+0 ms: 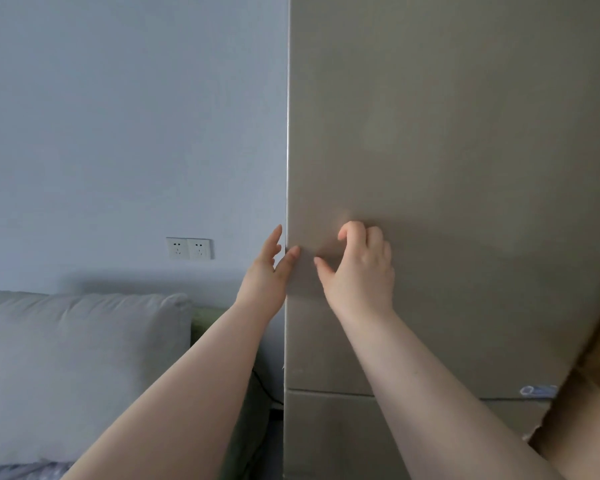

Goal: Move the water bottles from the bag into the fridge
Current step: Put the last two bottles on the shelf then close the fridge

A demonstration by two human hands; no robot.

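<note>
The fridge (447, 150) fills the right half of the view, a tall grey-brown front with its doors closed. My left hand (269, 268) is at the door's left edge, fingers stretched along the side and thumb tip on the front face. My right hand (361, 268) rests against the door front just to the right, fingers curled, thumb spread, nothing in it. A brown paper bag (582, 417) shows its edge at the lower right. No water bottle is visible.
A pale wall with a double socket (189, 248) lies left of the fridge. A grey sofa cushion (77, 368) sits below it. A seam (326, 391) marks a lower fridge door, with a small blue-white label (538, 390) near the bag.
</note>
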